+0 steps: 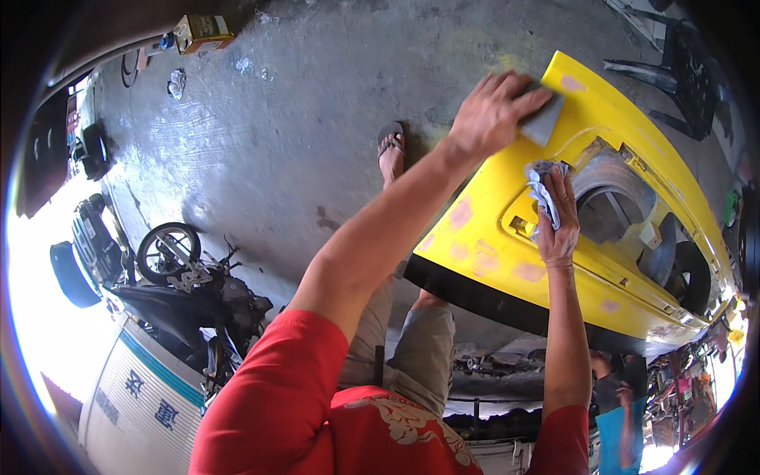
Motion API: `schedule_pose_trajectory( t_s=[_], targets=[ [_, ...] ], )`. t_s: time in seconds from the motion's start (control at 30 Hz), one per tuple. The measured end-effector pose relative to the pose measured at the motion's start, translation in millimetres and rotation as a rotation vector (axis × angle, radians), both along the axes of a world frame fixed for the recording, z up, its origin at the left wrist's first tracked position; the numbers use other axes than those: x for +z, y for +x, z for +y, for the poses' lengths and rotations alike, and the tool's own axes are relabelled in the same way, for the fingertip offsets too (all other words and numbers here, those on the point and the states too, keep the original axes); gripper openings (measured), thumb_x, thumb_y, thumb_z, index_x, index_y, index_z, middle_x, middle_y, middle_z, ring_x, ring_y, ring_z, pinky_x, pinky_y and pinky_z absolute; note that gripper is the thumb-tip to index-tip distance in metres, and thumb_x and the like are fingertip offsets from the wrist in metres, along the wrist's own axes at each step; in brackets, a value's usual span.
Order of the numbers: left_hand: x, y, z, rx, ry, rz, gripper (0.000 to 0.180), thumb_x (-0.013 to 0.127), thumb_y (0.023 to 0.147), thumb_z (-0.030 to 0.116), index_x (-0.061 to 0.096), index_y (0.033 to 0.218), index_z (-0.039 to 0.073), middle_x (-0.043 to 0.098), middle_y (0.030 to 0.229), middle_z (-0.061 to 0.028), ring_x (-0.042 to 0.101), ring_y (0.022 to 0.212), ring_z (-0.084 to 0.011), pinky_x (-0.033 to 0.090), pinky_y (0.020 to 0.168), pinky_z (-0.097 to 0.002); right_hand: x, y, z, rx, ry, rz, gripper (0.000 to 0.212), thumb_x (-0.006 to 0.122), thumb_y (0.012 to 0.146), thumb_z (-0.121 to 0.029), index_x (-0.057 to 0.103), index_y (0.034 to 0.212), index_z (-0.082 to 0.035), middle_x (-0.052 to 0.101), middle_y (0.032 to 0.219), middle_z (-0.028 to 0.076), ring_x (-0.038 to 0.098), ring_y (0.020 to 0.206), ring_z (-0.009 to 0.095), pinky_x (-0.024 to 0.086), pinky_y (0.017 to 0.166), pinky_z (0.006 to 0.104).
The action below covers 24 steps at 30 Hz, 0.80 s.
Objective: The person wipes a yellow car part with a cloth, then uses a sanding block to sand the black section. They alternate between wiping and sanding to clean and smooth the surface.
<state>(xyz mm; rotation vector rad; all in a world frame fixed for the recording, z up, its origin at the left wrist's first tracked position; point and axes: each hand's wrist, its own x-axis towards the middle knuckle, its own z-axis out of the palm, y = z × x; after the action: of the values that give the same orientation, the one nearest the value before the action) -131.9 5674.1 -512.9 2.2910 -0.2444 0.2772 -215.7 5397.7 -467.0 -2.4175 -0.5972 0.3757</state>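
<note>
A yellow car bumper (483, 214) with dull pinkish sanded patches and a black lower edge lies in front of me to the right. My left hand (495, 115) reaches to its far end, fingers closed on a dark grey sheet (543, 117) that looks like sandpaper, pressed against the yellow surface. Nearer to me, my right hand (560, 218) holds a crumpled, greyish-white cloth (543, 184) against the bumper, beside its large opening. Fingers partly cover both the sheet and the cloth.
Through the bumper's opening a wheel (609, 194) shows. A dark chair-like object (685, 79) stands at the far right. To the left are a partly stripped motorcycle (186, 293), a white panel (142, 396) and a tin can (202, 34). Another person (621, 404) is at the lower right.
</note>
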Motion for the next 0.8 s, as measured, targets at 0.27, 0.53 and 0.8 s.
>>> schedule_pose_trajectory(
  t_s=[0.27, 0.53, 0.8],
  targets=[
    [23.9, -58.1, 8.7, -0.02, -0.046, 0.154, 0.065, 0.064, 0.093, 0.004, 0.065, 0.155, 0.024, 0.065, 0.153, -0.0182, 0.059, 0.146, -0.0449, 0.048, 0.122, -0.0575, 7.1, 3.4, 8.7, 0.017, -0.001, -0.067, 0.051, 0.055, 0.111, -0.023, 0.063, 0.154, 0.002, 0.054, 0.168, 0.021, 0.043, 0.157, 0.055, 0.037, 0.13, 0.0569],
    [-0.6, -4.8, 6.9, -0.012, -0.085, 0.053, 0.057, 0.064, 0.094, 0.008, 0.069, 0.148, 0.022, 0.068, 0.147, -0.0146, 0.064, 0.137, -0.0392, 0.049, 0.12, -0.0501, 0.7, 0.2, 3.4, 0.014, -0.03, -0.012, 0.051, 0.055, 0.112, -0.023, 0.062, 0.155, 0.002, 0.054, 0.169, 0.02, 0.043, 0.158, 0.053, 0.036, 0.131, 0.0559],
    [10.7, 32.5, 7.7, 0.047, 0.055, 0.101, 0.06, 0.061, 0.097, 0.0, 0.069, 0.151, 0.024, 0.069, 0.15, -0.013, 0.063, 0.143, -0.0352, 0.05, 0.123, -0.0456, 42.6, 17.7, 23.6, -0.237, 0.092, 0.289, 0.05, 0.06, 0.111, -0.026, 0.064, 0.15, 0.005, 0.063, 0.158, 0.023, 0.059, 0.15, 0.04, 0.048, 0.121, 0.0439]
  ],
)
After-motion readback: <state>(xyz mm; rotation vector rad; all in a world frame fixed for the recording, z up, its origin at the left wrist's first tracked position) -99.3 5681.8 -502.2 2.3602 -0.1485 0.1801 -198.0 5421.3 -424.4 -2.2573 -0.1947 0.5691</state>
